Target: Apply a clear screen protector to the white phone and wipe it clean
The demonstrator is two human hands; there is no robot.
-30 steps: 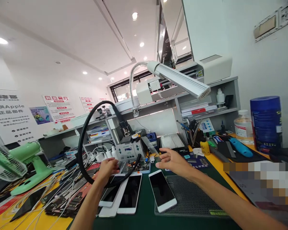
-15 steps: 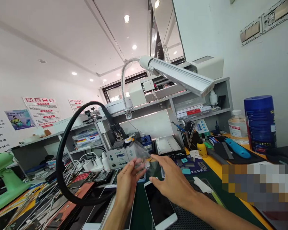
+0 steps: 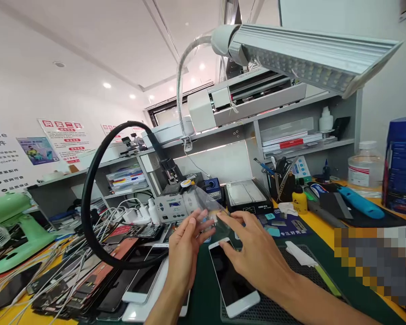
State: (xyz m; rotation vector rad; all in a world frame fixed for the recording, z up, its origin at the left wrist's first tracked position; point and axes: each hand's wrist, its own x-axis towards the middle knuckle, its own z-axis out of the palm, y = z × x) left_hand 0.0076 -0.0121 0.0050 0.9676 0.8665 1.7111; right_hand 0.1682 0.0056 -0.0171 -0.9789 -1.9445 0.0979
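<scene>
Between my hands is a crumpled piece of clear plastic film point(image 3: 207, 199), see-through and hard to outline. My left hand point(image 3: 183, 246) has its fingers loosely curled around the film's lower part, fingertips showing through it. My right hand point(image 3: 257, 246) has thumb and index finger spread apart, the index tip at the film's right edge. Its thumb lies over the top end of a white phone point(image 3: 235, 289) with a dark screen. This phone rests face up on a black perforated mat point(image 3: 274, 302).
Left of my hands lie phones point(image 3: 144, 280), loose cables and phone parts, with a thick black hose point(image 3: 88, 216) arching over them. A lamp point(image 3: 301, 56) hangs above. At the right are a yellow bottle point(image 3: 299, 201), a tool holder point(image 3: 282, 185) and a blue-handled tool point(image 3: 362, 201).
The view has shifted, so the bench and lamp appear nearer. My hands stay close together around the film, and the phone lies in the same place on the mat.
</scene>
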